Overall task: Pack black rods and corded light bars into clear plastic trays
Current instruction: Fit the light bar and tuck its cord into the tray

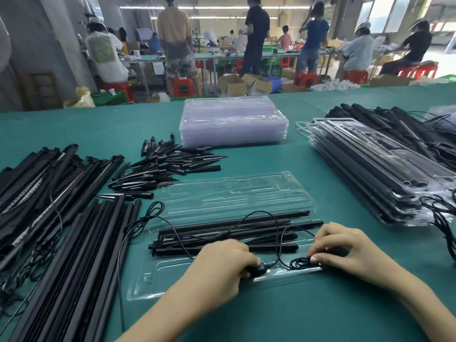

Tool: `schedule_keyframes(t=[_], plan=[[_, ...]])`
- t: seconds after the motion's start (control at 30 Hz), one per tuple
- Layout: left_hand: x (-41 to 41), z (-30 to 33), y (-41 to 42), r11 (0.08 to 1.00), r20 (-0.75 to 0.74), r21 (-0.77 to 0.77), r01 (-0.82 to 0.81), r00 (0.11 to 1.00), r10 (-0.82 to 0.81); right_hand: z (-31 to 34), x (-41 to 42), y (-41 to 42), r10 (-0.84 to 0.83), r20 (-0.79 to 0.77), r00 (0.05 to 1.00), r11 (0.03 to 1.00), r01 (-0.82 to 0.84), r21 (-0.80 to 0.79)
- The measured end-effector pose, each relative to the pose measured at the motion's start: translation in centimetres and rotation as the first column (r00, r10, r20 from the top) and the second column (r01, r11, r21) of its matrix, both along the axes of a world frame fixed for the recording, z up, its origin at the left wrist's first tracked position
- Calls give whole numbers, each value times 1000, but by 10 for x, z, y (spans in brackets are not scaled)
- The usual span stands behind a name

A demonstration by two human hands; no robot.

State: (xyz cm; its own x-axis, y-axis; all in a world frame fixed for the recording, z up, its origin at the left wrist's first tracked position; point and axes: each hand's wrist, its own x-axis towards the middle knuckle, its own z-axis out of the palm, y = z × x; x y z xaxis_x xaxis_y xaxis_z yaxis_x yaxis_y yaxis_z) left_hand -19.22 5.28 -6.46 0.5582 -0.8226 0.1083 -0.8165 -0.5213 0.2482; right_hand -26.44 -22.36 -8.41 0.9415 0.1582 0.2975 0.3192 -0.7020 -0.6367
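Low in the centre of the frame we see an open clear plastic tray [158,275] lying on the green table [308,314], with a bundle of black rods [222,233] lying across it and a thin black cord [276,233] looping over them. Our left hand [222,267] curls its fingers round a small black plug [259,269] at the tray's near edge, and our right hand [343,250] pinches a small coil of cord [299,262] just beside it. Along the left edge lie long black rods and corded light bars [61,218] in loose heaps, and above the tray sits a pile of short black spikes [167,164]. Toward the upper middle stands a stack of empty clear trays [234,124]; at the right, a stack of filled trays [385,174] rests near more corded bars [404,124]. Beyond the table, people work at benches [246,55].
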Motion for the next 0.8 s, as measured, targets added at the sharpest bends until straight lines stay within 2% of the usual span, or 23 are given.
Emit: schedule_keyframes(t=[0.07,0.13,0.17,0.3,0.47,0.6,0.67,0.73,0.8], plan=[[3,1,10,989,-196,-132,-66,980,39,-2,-2,1,-15,42,999,1000,14,14],[8,2,19,955,-412,-252,-154,910,38,-5,-3,2,-36,78,996,999,33,28],[10,3,21,951,-441,-266,-156,897,24,-6,-3,2,-42,93,995,999,40,28],[14,5,21,965,-316,-249,-82,949,-1,-9,-4,3,-52,141,989,999,52,1],[18,10,11,974,-145,-202,-106,986,78,-10,-3,4,-65,193,979,998,64,14],[19,12,-25,998,42,-62,0,999,3,-11,-2,5,-44,226,973,998,52,-29],[21,7,-42,1000,13,16,-22,1000,22,-12,-4,3,-35,230,973,999,42,-26],[23,1,-53,998,-125,23,-52,991,55,-12,-7,2,-41,217,975,999,41,5],[23,-8,-61,1000,-223,20,-11,975,15,-11,-9,2,-49,209,977,999,47,11]])
